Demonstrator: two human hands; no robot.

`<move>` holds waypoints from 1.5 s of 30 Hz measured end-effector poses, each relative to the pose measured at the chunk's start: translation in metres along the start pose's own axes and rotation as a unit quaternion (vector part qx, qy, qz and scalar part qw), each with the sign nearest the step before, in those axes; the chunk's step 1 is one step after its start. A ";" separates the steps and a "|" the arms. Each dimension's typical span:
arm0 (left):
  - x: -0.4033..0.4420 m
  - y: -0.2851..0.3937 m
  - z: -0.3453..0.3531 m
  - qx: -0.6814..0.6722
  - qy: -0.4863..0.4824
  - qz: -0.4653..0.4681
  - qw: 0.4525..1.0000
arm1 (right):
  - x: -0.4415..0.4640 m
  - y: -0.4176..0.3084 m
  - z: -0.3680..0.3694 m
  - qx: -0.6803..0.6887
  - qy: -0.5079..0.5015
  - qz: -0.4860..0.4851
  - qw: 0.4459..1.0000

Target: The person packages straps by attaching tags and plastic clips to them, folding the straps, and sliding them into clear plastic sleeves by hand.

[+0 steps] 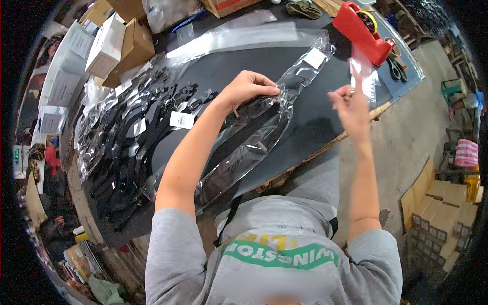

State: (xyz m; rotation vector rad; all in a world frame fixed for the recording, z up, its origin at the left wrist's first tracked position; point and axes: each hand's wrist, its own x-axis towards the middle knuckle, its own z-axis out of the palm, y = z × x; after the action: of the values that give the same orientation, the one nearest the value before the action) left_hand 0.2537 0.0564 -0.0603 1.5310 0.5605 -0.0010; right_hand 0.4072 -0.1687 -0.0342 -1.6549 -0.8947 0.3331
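My left hand (247, 90) pinches the gathered middle of a long clear plastic bag (254, 147) on the dark table. One end of the bag, bearing a white label (314, 58), reaches toward the back right; the rest bends back toward my body, with something dark inside. My right hand (351, 113) is raised over the table's front edge, apart from the bag and smeared by motion. Beyond it stands a red tape dispenser (362, 31) with a yellow-rimmed roll. A pale translucent strip (360, 58) shows between dispenser and hand; whether my fingers touch it is unclear.
Many black strap-like items in clear bags (127, 137) with white tags cover the table's left. Clear plastic sheets (239, 38) lie at the back, beside cardboard boxes (133, 48). Black scissors (396, 70) rest near the right corner. Stacked cartons (439, 213) stand on the floor at right.
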 end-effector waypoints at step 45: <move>0.003 -0.002 -0.003 -0.025 -0.032 0.024 0.999 | -0.001 -0.001 0.090 0.011 -0.042 0.063 0.997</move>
State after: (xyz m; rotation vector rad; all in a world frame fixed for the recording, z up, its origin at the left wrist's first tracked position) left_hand 0.2547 0.0606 -0.0632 1.4897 0.4700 0.0009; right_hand 0.3484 -0.1056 -0.0594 -1.6911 -0.8480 0.5013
